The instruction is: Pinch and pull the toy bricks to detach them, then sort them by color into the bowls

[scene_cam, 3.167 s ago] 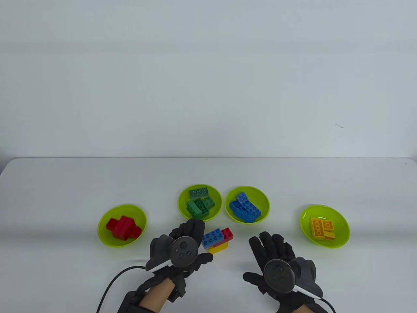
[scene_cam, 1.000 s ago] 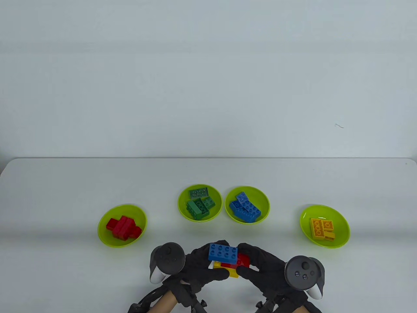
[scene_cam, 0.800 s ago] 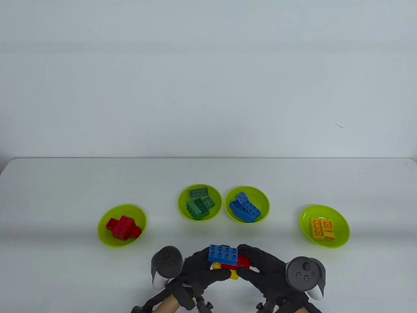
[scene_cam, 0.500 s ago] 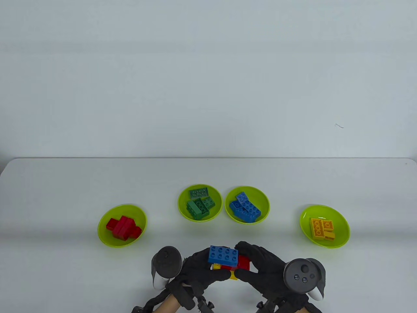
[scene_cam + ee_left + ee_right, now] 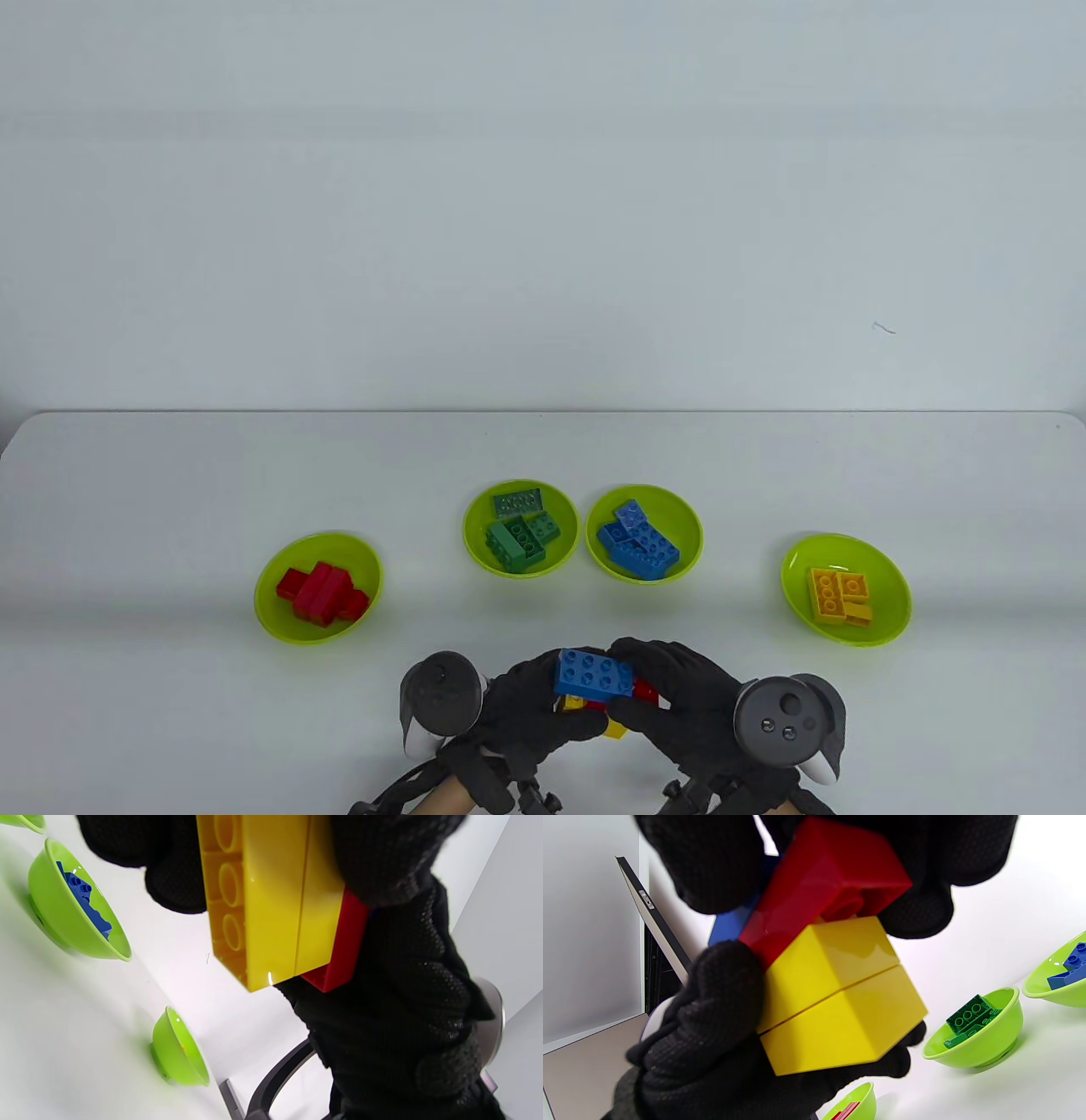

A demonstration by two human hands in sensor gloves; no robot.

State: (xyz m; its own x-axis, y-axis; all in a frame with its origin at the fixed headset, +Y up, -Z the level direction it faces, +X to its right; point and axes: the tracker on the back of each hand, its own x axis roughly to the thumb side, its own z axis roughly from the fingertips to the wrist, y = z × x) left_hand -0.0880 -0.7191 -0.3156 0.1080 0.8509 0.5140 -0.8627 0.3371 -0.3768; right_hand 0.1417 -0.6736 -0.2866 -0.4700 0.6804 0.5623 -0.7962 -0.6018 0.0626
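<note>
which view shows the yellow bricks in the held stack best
The left wrist view: the yellow bricks fill it, seam and hollow underside visible. The right wrist view shows their sides; the table view shows only slivers under the blue brick.

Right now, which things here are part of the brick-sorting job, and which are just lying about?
Part of the job:
- brick stack, blue on top, then red, then yellow, held by the left hand and right hand
- red bowl, green bowl, blue bowl, yellow bowl, each with bricks inside

Just there:
- table
- trackers
- cable
</note>
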